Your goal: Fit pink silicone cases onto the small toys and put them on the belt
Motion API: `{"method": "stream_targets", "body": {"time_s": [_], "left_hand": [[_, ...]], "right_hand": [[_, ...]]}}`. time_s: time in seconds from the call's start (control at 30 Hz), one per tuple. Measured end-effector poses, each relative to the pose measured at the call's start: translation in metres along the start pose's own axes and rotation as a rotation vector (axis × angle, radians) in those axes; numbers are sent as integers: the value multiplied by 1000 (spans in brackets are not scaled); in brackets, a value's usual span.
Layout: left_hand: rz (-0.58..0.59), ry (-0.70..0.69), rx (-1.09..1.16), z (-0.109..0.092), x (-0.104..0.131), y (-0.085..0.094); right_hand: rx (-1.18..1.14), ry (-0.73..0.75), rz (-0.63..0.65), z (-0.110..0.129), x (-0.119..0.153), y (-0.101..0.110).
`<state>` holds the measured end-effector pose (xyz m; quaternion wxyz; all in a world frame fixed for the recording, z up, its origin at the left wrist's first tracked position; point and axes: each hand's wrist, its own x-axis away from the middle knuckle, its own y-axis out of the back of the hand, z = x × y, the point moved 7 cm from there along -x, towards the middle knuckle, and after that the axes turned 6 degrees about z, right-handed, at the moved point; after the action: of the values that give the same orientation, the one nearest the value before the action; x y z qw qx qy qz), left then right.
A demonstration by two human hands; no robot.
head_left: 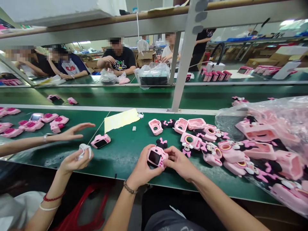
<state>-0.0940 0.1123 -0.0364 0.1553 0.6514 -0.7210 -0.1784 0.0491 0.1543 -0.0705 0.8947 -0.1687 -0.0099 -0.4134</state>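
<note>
A pink toy camera point(154, 157) with a dark screen, several small buttons and black mouse ears with a pink bow is held between my two hands above the green bench. My left hand point(143, 168) grips its left side and lower edge. On its right side, the closed fingers of my right hand point(179, 163) press near the buttons. Pink covers point(190, 141) with round openings and mouse figures lie in a loose group to the right. Another pink camera point(101, 141) rests on the bench to the left.
A co-worker's hands point(75, 158) are close on the left, one with a white cloth. A yellow sheet point(121, 120) and a small grey block point(134, 128) lie ahead. A plastic bag point(231, 117) of covers fills the right; a metal post point(183, 61) rises ahead.
</note>
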Motion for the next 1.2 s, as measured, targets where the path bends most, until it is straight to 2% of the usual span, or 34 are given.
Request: {"method": "stream_targets", "body": {"time_s": [0.17, 0.27, 0.43, 0.67, 0.9, 1.03, 1.2], "left_hand": [[1, -1, -59, -2, -2, 2], [40, 1, -43, -3, -2, 4], [69, -48, 64, -3, 0, 6], [92, -39, -15, -1, 4, 1], [17, 6, -113, 1, 1, 1], [-7, -18, -183, -4, 0, -1], [-35, -49, -291, -11, 2, -3]], "right_hand": [[139, 29, -48, 5, -3, -1], [143, 18, -16, 2, -1, -4], [170, 139, -2, 7, 2, -6], [191, 78, 41, 4, 3, 0], [193, 106, 32, 8, 3, 0], [184, 117, -24, 8, 7, 1], [301, 144, -109, 9, 10, 3]]}}
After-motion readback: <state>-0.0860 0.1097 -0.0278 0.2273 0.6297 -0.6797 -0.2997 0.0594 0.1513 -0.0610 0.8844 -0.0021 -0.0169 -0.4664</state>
